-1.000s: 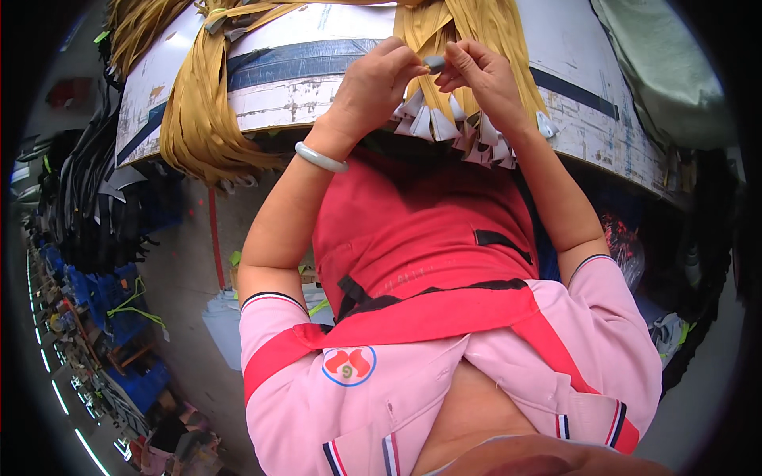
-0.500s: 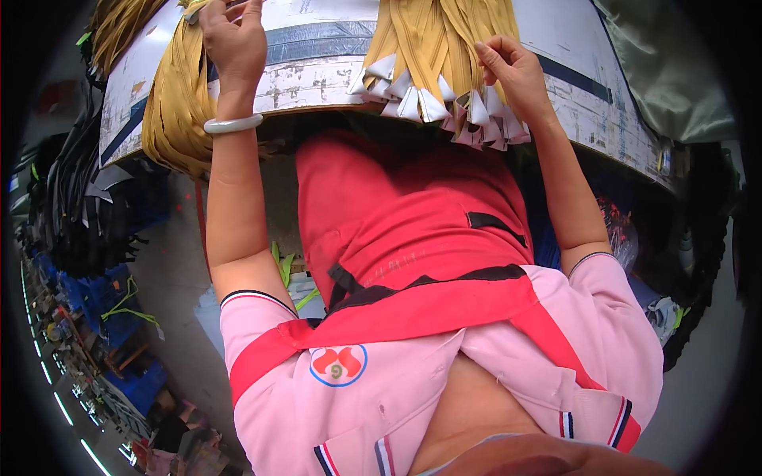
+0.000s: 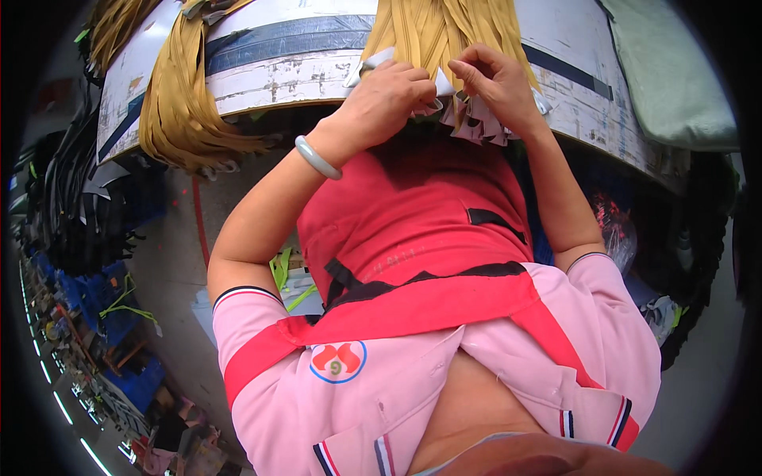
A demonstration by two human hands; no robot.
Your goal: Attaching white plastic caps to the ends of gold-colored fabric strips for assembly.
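Note:
A bundle of long mustard-yellow zipper strips (image 3: 429, 36) hangs over the near edge of the table, with folded white end pieces (image 3: 480, 123) at the bottom. My left hand (image 3: 385, 103) has its fingers closed over the white ends on the bundle's left side; the gripped part is mostly hidden under them. Over the right side of the bundle is my right hand (image 3: 500, 87), its fingers curled and thumb close to the forefinger. Whatever lies between those fingertips cannot be made out.
A second yellow zipper bundle (image 3: 178, 95) droops off the left part of the worn white table (image 3: 286, 79). Grey-green sheeting (image 3: 675, 87) covers the table's right end. Dark strips (image 3: 71, 206) hang at the far left, above blue crates (image 3: 139, 385) on the floor.
My left hand has left the left zipper bundle and come right and nearer, onto the white ends of the middle bundle. My right hand has shifted slightly left.

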